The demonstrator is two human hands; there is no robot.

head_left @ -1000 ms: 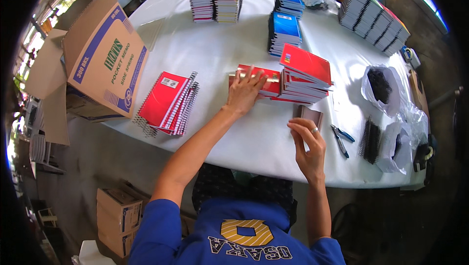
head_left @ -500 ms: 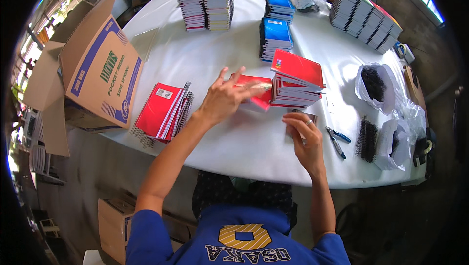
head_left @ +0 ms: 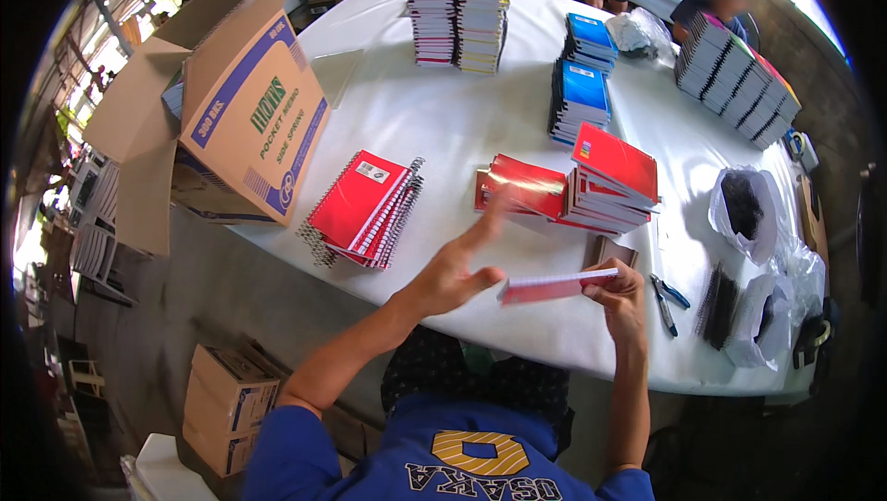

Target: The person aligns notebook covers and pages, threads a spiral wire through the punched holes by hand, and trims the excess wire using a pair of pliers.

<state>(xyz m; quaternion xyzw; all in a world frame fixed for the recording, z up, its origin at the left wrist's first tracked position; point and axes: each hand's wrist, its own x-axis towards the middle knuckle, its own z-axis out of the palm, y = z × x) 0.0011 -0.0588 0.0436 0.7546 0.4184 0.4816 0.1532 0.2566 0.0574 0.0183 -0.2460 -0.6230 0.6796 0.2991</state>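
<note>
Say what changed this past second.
The left hand drew back from the low red-covered notebook stack toward the body, open. The right hand, empty before, now grips a thin red-and-white booklet. The red spiral-bound notebook pile and blue-handled pliers stayed put.

Red notebook point(head_left: 545, 291), white table point(head_left: 499, 113)

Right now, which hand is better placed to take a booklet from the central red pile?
Probably the left hand: it looks empty and open, close to the central red pile. The right hand grips a thin red booklet, so it seems busy.
</note>
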